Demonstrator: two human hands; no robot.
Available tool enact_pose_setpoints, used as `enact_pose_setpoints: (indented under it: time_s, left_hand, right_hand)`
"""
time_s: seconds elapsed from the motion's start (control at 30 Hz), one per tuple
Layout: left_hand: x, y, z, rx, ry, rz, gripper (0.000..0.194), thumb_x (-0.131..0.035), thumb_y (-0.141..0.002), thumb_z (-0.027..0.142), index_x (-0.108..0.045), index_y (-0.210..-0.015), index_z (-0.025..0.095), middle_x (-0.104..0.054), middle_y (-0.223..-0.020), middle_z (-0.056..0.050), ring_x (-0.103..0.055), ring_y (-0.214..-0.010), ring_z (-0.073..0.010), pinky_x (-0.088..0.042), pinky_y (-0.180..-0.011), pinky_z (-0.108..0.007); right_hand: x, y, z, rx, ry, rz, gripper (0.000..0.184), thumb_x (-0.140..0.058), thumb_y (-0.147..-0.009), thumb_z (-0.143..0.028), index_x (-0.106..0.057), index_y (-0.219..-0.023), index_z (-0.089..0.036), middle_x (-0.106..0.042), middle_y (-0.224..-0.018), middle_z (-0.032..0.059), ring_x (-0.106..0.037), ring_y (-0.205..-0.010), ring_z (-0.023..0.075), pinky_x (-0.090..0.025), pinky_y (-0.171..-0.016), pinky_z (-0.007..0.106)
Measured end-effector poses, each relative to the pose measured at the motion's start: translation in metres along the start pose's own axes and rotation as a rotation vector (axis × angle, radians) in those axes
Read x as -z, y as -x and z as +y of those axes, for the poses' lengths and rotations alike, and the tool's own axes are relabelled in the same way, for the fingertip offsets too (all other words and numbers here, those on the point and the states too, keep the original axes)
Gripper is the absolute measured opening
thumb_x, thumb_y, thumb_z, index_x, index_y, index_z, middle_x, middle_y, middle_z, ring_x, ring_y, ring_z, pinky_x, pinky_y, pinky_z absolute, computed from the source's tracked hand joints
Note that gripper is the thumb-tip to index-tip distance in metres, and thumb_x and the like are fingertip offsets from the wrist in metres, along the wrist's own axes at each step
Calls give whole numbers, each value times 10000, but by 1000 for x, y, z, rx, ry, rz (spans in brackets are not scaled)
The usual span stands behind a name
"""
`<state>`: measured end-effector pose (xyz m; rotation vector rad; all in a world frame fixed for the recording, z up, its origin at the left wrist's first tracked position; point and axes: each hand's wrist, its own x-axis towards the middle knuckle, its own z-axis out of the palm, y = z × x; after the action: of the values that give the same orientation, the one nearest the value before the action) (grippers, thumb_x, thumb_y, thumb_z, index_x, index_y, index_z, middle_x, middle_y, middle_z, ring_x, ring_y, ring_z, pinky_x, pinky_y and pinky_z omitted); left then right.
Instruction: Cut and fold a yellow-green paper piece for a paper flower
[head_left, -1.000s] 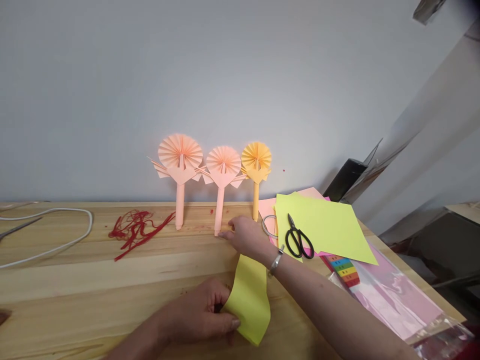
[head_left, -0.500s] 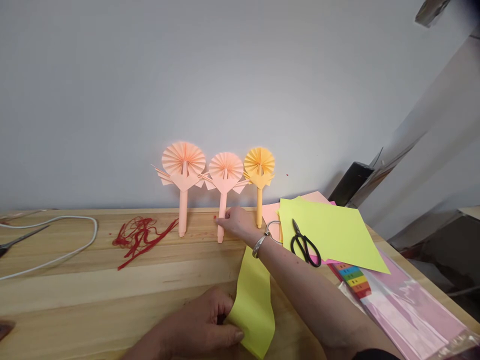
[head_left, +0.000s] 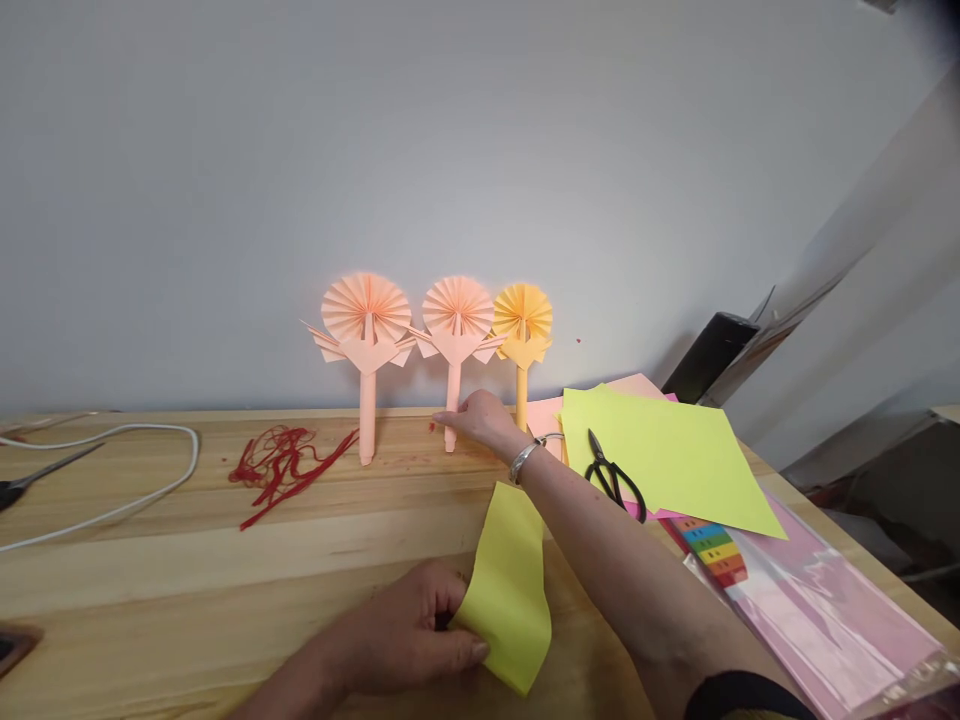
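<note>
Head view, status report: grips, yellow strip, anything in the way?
Left grip holding yellow strip. Right grip touching middle fan's stick. Nothing blocking; scissors right of right wrist, not touching.

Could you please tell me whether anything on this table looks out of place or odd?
The tangle of red thread on the wooden table looks odd: it lies loose and knotted left of the leftmost paper fan, with one end trailing out, unlike the tidily lined-up fans.
</note>
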<state>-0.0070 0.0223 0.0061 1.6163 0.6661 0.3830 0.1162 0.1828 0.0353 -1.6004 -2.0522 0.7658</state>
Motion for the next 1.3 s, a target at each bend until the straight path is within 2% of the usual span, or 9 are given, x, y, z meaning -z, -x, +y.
enact_pose_setpoints:
  time_s: [0.07,0.27,0.4,0.5,0.7,0.77,0.93,1.13,1.3]
  left_hand:
    - [0,0,-2,27,25,17,261,-568,-788,389,-742,-792,195,-698,-806,-34,-597,-752,-197,-441,-645,-248]
    - [1,0,-10,121,100,134,238,-567,-792,337,-728,-800,162,-676,-706,-29,-489,-560,-110,-354,-510,-210]
    - [1,-3,-6,109,116,249,203,-600,-768,318,-715,-718,159,-669,-676,-19,-498,-562,-107,-369,-530,-212]
    - [-1,-5,6,167,106,387,190,-613,-759,310,-712,-691,163,-702,-669,-31,-536,-555,-116,-413,-548,-223]
    - [-2,1,24,298,254,552,176,-655,-727,309,-718,-747,145,-715,-615,-51,-581,-528,-125,-450,-535,-229]
    - [-2,2,19,311,358,593,186,-669,-721,299,-718,-793,135,-712,-606,-54,-615,-549,-137,-446,-512,-219]
    - [-2,-3,4,310,608,735,212,-713,-685,243,-708,-850,109,-744,-827,-112,-645,-553,-123,-431,-450,-187]
    - [0,-9,-6,279,683,732,202,-697,-702,205,-702,-866,88,-750,-809,-132,-650,-541,-120,-432,-436,-169]
    - [1,-10,-10,237,717,704,176,-689,-724,209,-704,-851,89,-752,-817,-131,-671,-587,-136,-465,-467,-175]
  right_hand:
    - [7,12,3,1,3,-18,473,-579,-710,-560,-462,-449,-184,-372,-440,-12,-374,-423,106,-259,-440,243]
    - [29,62,29,13,20,21,462,-466,-813,-504,-371,-489,-190,-298,-476,-30,-276,-451,99,-219,-454,246]
    - [33,95,43,42,-114,5,368,-446,-831,-449,-480,-588,-175,-376,-529,-33,-332,-494,101,-266,-474,230]
    - [30,111,45,86,-199,5,285,-473,-832,-404,-533,-674,-174,-443,-578,-33,-391,-543,104,-319,-520,226]
    - [18,124,39,74,-294,79,168,-467,-841,-339,-513,-770,-194,-527,-652,-21,-500,-601,120,-385,-565,240]
    - [15,129,36,45,-344,42,144,-450,-850,-320,-482,-777,-199,-546,-676,-18,-539,-604,123,-406,-565,246]
    - [5,142,38,-48,-502,-133,99,-448,-853,-298,-480,-827,-207,-580,-734,-7,-617,-631,141,-438,-546,248]
    - [-14,140,50,-21,-856,-221,115,-582,-771,-282,-550,-790,-173,-570,-664,-18,-567,-596,105,-439,-573,225]
    - [-20,138,51,-30,-834,-213,101,-622,-727,-248,-576,-725,-158,-556,-645,-29,-501,-564,84,-413,-555,211]
